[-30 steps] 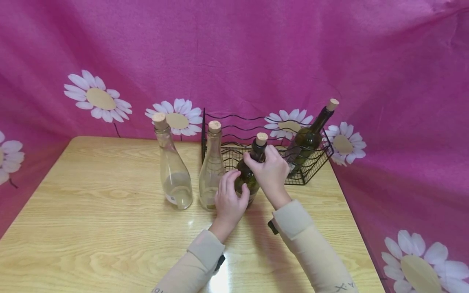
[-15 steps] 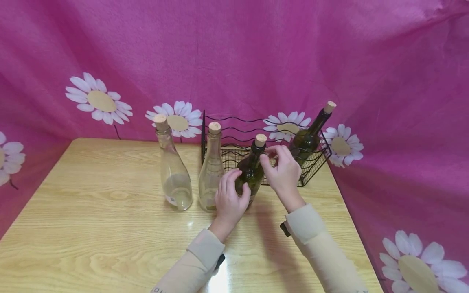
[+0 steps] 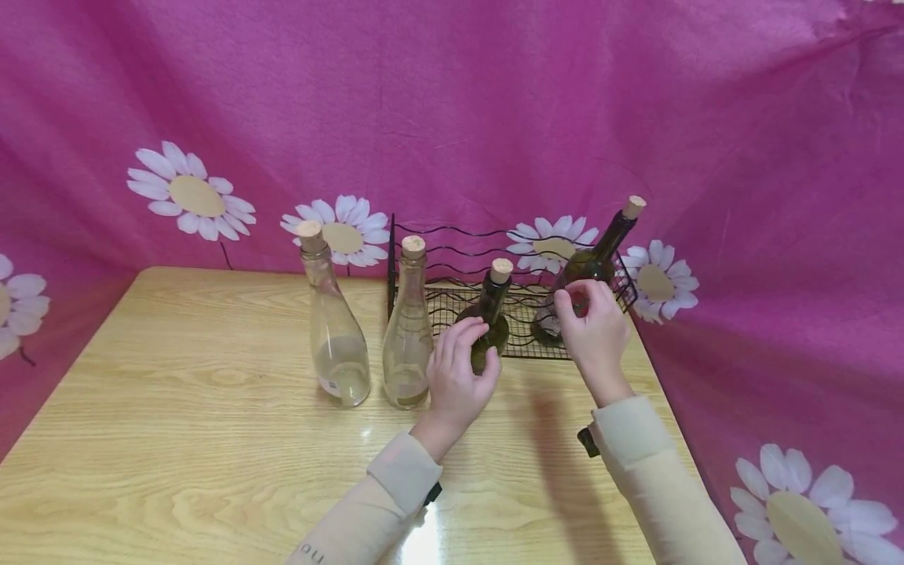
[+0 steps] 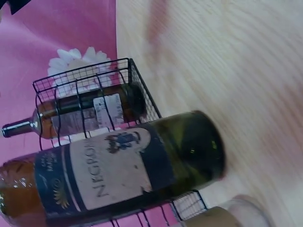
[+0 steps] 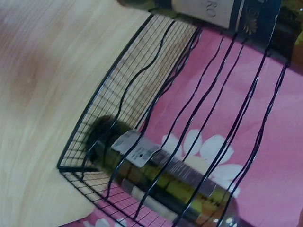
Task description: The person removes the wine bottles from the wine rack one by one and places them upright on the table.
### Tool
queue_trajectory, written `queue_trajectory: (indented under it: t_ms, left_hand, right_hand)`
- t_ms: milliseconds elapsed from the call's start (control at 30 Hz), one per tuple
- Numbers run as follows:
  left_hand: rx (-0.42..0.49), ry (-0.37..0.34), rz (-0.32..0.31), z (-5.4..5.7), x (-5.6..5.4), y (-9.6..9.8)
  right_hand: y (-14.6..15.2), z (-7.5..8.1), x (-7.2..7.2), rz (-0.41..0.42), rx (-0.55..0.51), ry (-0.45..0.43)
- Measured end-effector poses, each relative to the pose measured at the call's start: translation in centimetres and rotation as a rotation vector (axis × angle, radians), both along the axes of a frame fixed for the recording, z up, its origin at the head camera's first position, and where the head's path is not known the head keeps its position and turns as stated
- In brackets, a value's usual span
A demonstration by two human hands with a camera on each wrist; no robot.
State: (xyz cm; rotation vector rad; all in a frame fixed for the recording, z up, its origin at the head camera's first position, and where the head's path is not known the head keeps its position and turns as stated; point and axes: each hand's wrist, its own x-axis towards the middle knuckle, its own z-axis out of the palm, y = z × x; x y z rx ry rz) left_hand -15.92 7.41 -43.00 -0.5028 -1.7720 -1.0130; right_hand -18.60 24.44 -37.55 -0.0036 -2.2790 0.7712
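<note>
A dark green wine bottle (image 3: 497, 333) with a cork stands upright on the table before the black wire rack (image 3: 391, 267). Close in front of it is my left hand (image 3: 459, 380), its fingers loosely bent; whether they touch the glass I cannot tell. The left wrist view shows this bottle's label (image 4: 111, 172) with no fingers around it. My right hand (image 3: 599, 337) hovers at the rack's right end, thumb and forefinger bent towards each other, nothing held. Behind it a second corked green bottle (image 5: 156, 175) leans inside the rack, its neck slanting up to the right.
Two clear glass bottles with corks stand left of the hands, one at the far left (image 3: 340, 337) and one beside the green bottle (image 3: 408, 333). They rest on a pale wooden table (image 3: 212, 439). A pink cloth (image 3: 452, 102) with daisies hangs behind.
My right hand has left the neck of the standing green bottle and moved right, towards the leaning one. The left hand has shifted slightly right; the bottles stay where they were.
</note>
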Motion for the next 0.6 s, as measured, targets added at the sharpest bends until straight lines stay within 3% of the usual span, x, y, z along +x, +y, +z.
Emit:
queue_trajectory:
  t_ms: [100, 333, 467, 600]
  left_hand:
    - [-0.018, 0.020, -0.029, 0.4, -0.2, 0.4]
    - [-0.061, 0.041, -0.173, 1.3, -0.3, 1.3]
    - [-0.081, 0.002, -0.244, 1.7, -0.1, 1.8]
    - [-0.092, -0.062, -0.277, 1.9, 0.0, 2.5]
  right_hand:
    - [0.6, -0.1, 0.0, -0.029, -0.003, -0.014]
    - [1.8, 0.0, 0.2, -0.090, -0.018, -0.062]
    - [2.5, -0.1, 0.2, -0.116, -0.033, -0.094]
    - [3.2, -0.3, 0.1, -0.146, -0.042, -0.122]
